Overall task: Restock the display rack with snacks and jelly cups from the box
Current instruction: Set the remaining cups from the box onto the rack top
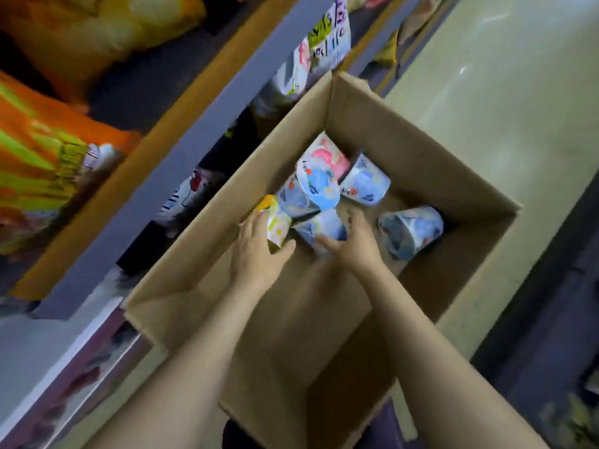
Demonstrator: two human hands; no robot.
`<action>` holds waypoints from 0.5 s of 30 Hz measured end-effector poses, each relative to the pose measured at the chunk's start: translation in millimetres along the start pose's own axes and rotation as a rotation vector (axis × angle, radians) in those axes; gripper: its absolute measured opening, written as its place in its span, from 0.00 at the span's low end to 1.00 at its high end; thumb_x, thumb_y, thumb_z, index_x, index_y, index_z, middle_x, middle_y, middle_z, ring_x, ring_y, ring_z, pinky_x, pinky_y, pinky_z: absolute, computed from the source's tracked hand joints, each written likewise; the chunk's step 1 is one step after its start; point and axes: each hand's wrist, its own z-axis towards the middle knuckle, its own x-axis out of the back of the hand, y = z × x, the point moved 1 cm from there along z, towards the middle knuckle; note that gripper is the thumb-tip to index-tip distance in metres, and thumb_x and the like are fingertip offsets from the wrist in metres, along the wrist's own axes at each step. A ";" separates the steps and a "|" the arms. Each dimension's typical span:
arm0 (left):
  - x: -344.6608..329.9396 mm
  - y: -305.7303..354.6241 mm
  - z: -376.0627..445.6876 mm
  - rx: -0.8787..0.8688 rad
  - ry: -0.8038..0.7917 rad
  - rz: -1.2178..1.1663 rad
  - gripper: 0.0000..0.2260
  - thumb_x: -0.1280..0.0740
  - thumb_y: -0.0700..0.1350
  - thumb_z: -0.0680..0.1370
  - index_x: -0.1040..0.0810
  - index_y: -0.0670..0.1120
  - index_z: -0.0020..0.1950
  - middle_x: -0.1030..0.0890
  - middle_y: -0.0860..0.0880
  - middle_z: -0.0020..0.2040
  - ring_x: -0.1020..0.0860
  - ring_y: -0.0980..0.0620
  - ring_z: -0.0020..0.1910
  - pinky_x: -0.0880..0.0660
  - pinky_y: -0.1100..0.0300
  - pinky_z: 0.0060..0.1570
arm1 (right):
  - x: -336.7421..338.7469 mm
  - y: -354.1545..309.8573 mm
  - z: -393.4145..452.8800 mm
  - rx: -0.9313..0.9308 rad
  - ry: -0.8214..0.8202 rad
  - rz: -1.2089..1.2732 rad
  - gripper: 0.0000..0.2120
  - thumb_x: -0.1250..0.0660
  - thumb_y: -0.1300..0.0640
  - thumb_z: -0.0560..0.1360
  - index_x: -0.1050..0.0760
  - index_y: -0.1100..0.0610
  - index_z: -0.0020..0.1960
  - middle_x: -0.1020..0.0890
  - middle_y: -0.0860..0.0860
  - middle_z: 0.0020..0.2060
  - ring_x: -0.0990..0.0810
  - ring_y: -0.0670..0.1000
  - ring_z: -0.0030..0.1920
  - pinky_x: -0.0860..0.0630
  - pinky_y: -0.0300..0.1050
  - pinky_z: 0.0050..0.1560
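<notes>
1. Reaching into the cardboard box (421, 131), the left hand (256, 251) is curling its fingers and thumb around a yellow jelly cup (275, 222) by the box's nine o'clock wall.
2. The right hand (353, 244) is gripping a blue jelly cup (321, 226) just at three o'clock of the yellow one.
3. Six cups are showing in the box: one yellow, one pink-topped (324, 157) and four blue; one blue cup (410, 231) is lying apart at three o'clock of the right hand.
4. Cup labels are blurring past reading.
5. The box is sitting on a pale floor (505, 79), touching the display rack (181, 131) at nine o'clock.
6. Orange snack bags (42, 157) are lying on the rack's shelves; a white packet (330, 40) at twelve o'clock is carrying dark writing, unreadable.
</notes>
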 end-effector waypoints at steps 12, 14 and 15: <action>-29.3 -29.7 35.2 0.470 -0.147 -0.426 0.33 0.21 0.55 0.67 0.30 0.53 0.69 0.21 0.55 0.57 0.22 0.53 0.54 0.27 0.58 0.55 | -37.2 28.5 23.0 -0.173 -0.014 0.262 0.29 0.17 0.50 0.63 0.26 0.55 0.58 0.18 0.44 0.49 0.19 0.42 0.46 0.21 0.39 0.47; -25.4 -27.1 23.9 0.502 -0.153 -0.479 0.30 0.22 0.55 0.68 0.29 0.53 0.66 0.21 0.54 0.56 0.22 0.52 0.54 0.26 0.58 0.55 | -35.3 30.0 15.7 -0.207 -0.034 0.314 0.29 0.17 0.50 0.63 0.26 0.55 0.58 0.17 0.47 0.50 0.17 0.46 0.48 0.19 0.46 0.50; -23.5 -25.9 15.5 0.513 -0.151 -0.508 0.29 0.22 0.55 0.68 0.29 0.53 0.66 0.20 0.54 0.57 0.21 0.52 0.55 0.26 0.58 0.55 | -34.0 30.7 10.8 -0.212 -0.041 0.340 0.30 0.17 0.49 0.62 0.26 0.56 0.58 0.17 0.48 0.51 0.16 0.47 0.49 0.18 0.48 0.51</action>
